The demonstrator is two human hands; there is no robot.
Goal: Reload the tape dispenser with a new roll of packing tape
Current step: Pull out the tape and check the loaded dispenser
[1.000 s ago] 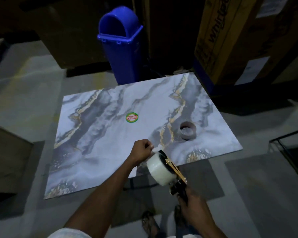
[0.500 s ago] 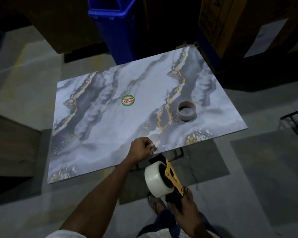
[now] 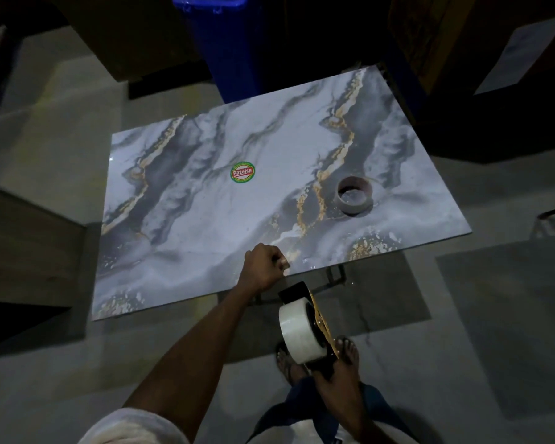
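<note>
**New roll seated, tape end being drawn out**

The left hand (image 3: 263, 267), pinched shut at the table (image 3: 180, 251) edge, seems to hold the tape end, too faint to confirm. The right hand (image 3: 337, 384) grips the dispenser (image 3: 318, 318), carrying the roll (image 3: 298, 331). Next comes threading toward the blade. The empty core (image 3: 354, 195) sits right; it holds nothing.

Marble-patterned table (image 3: 205, 219), dim light.
A bare tape core (image 3: 354, 195) stands on end near its right edge; a round "Patelsa" sticker (image 3: 243, 172) sits mid-top, well apart.
</note>
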